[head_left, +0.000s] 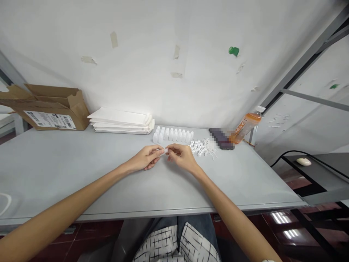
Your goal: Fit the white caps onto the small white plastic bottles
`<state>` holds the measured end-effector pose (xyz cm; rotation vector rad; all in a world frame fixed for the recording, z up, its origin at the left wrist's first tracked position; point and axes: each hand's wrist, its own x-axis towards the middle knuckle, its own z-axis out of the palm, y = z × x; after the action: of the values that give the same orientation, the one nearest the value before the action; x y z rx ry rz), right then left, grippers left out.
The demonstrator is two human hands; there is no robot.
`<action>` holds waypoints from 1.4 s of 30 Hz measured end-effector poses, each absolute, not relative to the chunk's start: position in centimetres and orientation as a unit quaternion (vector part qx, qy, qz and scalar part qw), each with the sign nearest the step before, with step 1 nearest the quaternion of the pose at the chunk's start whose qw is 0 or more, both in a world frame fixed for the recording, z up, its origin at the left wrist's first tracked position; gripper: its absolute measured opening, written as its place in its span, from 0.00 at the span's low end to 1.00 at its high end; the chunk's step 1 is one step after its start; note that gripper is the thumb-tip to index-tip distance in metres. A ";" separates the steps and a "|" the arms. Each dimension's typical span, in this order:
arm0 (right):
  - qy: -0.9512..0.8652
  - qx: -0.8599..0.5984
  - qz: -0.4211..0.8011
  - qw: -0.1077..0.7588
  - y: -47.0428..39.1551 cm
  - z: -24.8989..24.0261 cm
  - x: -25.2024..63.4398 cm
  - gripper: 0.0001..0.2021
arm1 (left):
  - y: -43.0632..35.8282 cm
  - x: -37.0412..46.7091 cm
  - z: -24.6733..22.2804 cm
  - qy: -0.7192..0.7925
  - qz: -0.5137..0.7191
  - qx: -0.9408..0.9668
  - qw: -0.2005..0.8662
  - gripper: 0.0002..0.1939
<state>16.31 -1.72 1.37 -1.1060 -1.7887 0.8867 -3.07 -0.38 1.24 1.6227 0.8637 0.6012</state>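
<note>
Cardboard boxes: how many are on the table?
1. The cardboard box sits open at the table's far left corner against the wall, left of the stack of white sheets. Others may lie out of view.

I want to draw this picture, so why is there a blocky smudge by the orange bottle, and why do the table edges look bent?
In the head view, the dark flat thing beside the orange bottle is pixelated, so its detail is hidden. The wide lens bows the table edge and stretches both arms. Light is soft; the left hand and right hand cast faint shadows.
</note>
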 end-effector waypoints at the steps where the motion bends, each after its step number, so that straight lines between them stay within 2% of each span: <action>1: -0.712 -0.437 0.364 0.413 -1.7 1.4 16.4 0.09 | -0.4 -3.1 1.3 0.368 0.255 0.693 0.566 0.19; 13: -0.669 -0.422 0.498 0.355 -1.3 2.4 18.0 0.13 | -0.6 -3.1 1.5 0.368 0.248 0.704 0.554 0.21; 18: -0.707 -0.455 0.453 0.297 -1.2 4.1 21.6 0.14 | -0.5 -3.3 1.4 0.369 0.241 0.696 0.567 0.20; 27: -0.638 -0.640 0.325 0.279 -2.0 7.0 30.2 0.09 | 0.0 -3.4 0.7 0.381 0.239 0.684 0.574 0.21; 35: -0.665 -0.672 0.280 0.169 -1.1 5.3 30.5 0.05 | -0.2 -3.3 1.1 0.380 0.231 0.691 0.570 0.21; 42: -0.660 -0.677 0.287 0.152 -1.2 5.5 30.1 0.07 | -0.4 -3.2 1.3 0.377 0.231 0.705 0.554 0.20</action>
<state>30.09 -1.24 5.47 -1.9422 -1.8941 0.8247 -3.24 -0.42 1.34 1.6654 0.8914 0.5452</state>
